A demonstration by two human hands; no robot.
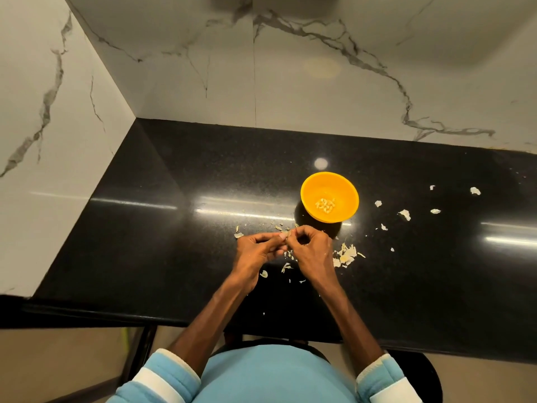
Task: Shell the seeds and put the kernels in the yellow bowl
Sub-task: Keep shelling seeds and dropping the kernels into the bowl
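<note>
- While they meet just on the person's side of the yellow bowl (344, 186), the left hand (255, 248) and right hand (312, 248) pinch one seed (286, 234) between curled fingertips.
- Kernels (325, 204) lie inside that bowl.
- Shell scraps (345, 255) lie scattered right of it.

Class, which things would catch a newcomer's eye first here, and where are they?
The yellow bowl stands out on the black counter, with a few kernels in its bottom. Just this side of it, the left hand and right hand pinch a seed between them. Pale shell scraps lie scattered around.
</note>
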